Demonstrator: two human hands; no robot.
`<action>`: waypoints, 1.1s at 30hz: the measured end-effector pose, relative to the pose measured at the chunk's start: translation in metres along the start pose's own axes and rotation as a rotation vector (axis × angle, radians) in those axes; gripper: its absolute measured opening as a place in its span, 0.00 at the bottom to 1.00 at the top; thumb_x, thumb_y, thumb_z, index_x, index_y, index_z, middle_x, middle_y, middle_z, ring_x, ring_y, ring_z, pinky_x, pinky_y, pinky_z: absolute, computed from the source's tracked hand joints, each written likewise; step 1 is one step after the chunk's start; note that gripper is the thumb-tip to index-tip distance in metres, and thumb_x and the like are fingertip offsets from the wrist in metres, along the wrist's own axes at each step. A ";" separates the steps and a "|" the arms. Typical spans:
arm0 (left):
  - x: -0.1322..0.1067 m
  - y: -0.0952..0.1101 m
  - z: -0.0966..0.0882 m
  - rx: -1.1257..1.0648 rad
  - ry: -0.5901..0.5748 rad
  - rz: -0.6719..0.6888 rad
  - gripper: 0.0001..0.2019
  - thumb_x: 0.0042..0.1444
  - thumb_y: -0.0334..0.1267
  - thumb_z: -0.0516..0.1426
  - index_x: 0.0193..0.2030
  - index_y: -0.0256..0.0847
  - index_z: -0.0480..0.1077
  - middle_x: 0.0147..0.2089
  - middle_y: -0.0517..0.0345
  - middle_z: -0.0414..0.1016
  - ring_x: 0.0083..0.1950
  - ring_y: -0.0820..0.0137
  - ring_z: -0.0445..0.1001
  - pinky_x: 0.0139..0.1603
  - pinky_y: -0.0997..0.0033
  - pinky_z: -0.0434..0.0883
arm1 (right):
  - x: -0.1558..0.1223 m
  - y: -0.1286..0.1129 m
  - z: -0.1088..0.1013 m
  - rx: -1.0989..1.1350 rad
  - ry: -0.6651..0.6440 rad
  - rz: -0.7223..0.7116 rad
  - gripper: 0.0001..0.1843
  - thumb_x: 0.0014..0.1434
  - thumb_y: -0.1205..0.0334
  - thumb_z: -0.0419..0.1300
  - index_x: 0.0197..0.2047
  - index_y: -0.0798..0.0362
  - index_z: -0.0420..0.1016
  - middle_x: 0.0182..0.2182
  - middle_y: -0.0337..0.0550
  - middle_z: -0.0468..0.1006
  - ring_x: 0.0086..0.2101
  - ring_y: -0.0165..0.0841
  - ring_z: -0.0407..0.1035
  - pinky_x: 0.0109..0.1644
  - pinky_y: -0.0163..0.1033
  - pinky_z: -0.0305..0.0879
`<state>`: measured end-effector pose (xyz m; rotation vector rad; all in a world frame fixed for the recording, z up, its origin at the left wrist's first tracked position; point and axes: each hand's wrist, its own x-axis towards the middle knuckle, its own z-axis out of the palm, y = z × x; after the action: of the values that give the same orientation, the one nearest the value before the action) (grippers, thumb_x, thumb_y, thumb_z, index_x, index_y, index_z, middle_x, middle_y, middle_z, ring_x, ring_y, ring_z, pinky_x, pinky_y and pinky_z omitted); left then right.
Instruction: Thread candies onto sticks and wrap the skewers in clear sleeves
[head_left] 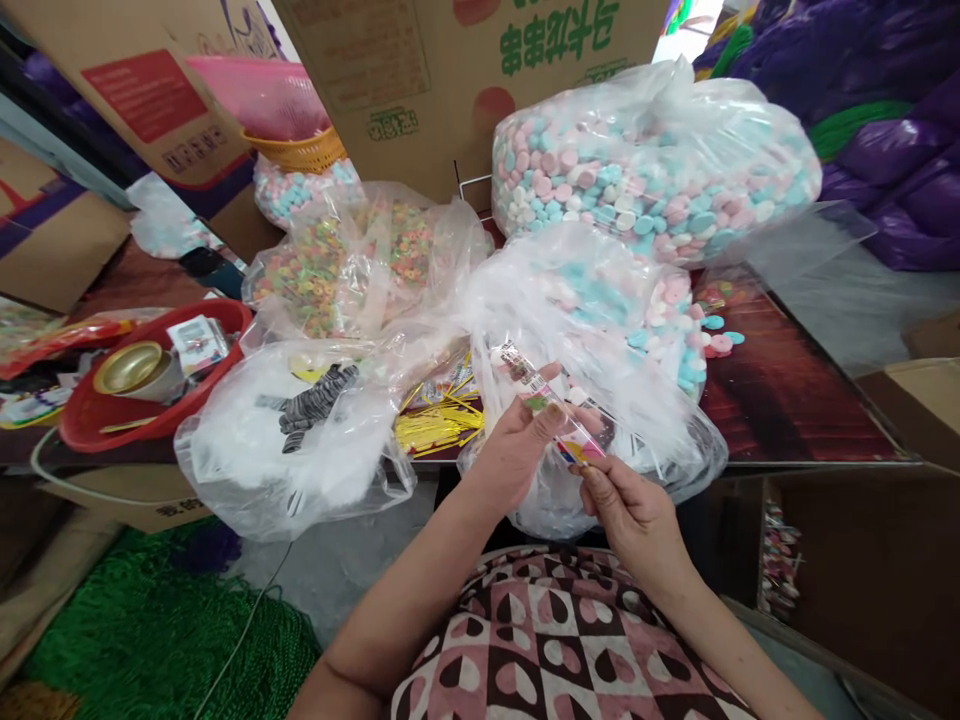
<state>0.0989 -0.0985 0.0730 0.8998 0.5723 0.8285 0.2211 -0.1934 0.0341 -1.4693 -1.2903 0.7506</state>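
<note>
A narrow printed plastic packet [583, 436] with a barcode at its upper end lies slantwise between my hands. My left hand [517, 445] is closed around its middle, thumb on top. At the packet's lower end, my right hand [626, 500] pinches the corner with thumb and fingertips; whether a small tie is also between them I cannot tell. Behind the hands, an opened clear bag [540, 290] holds pink, white and blue candies. Yellow twist ties [439, 428] lie in a pile left of my left hand.
A clear bag with a dark striped bundle [319, 405] lies at the left, beside a red basin [79, 420] with a metal bowl [131, 368]. Behind are a bag of ring-shaped candies [319, 275], a large candy bag [652, 170] and cardboard boxes [435, 130]. The table's edge [810, 462] runs in front.
</note>
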 end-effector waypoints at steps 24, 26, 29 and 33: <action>-0.022 -0.003 0.008 -0.233 -0.378 -0.283 0.21 0.48 0.58 0.66 0.25 0.42 0.68 0.15 0.69 0.49 0.18 0.74 0.58 0.34 0.62 0.70 | 0.022 -0.007 -0.053 0.365 0.049 0.238 0.17 0.50 0.44 0.70 0.37 0.46 0.85 0.29 0.47 0.81 0.31 0.40 0.74 0.36 0.43 0.70; -0.025 -0.008 0.012 -0.275 -0.590 -0.413 0.25 0.46 0.61 0.66 0.21 0.42 0.65 0.14 0.68 0.48 0.17 0.75 0.56 0.24 0.67 0.63 | 0.025 -0.016 -0.050 0.532 -0.009 0.301 0.33 0.40 0.39 0.73 0.48 0.45 0.83 0.37 0.54 0.83 0.37 0.46 0.77 0.39 0.49 0.73; -0.026 -0.016 0.015 -0.258 -0.755 -0.503 0.29 0.42 0.65 0.66 0.18 0.42 0.61 0.14 0.67 0.50 0.15 0.76 0.55 0.18 0.70 0.55 | 0.026 -0.030 -0.033 0.682 -0.163 0.402 0.33 0.38 0.40 0.74 0.47 0.45 0.82 0.33 0.54 0.83 0.35 0.49 0.79 0.37 0.53 0.75; -0.028 -0.014 0.010 0.146 -0.346 -0.253 0.27 0.47 0.66 0.62 0.23 0.42 0.65 0.18 0.65 0.58 0.19 0.74 0.60 0.25 0.67 0.66 | 0.028 -0.035 -0.004 0.746 0.042 0.381 0.20 0.40 0.52 0.77 0.37 0.46 0.82 0.27 0.44 0.81 0.35 0.44 0.79 0.44 0.51 0.76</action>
<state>0.0962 -0.1308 0.0684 1.0526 0.4344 0.3942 0.2201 -0.1698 0.0728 -1.0966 -0.5773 1.2750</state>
